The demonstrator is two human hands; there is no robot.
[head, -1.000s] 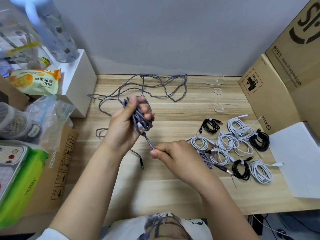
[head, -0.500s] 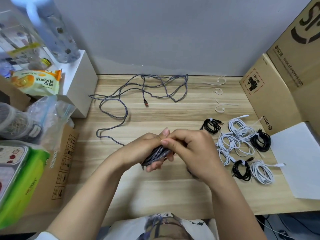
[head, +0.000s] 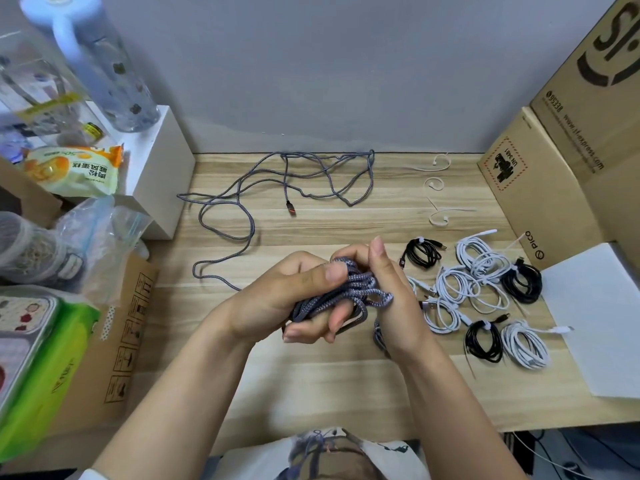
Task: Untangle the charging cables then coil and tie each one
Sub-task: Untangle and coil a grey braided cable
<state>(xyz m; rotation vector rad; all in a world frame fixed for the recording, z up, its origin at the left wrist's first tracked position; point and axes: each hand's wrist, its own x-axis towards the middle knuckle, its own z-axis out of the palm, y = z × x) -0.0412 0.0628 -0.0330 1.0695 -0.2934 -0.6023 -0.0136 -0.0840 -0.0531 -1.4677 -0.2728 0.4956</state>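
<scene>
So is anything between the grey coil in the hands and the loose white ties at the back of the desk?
Nothing visible. The left hand and right hand grip the grey braided coil; the desk between it and the white ties is bare wood, with the bundled cables off to the right.

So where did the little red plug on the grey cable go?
In the head view the red-tipped plug lies on the wooden table, up beyond both hands, amid the loose grey cable near the back wall.
</scene>
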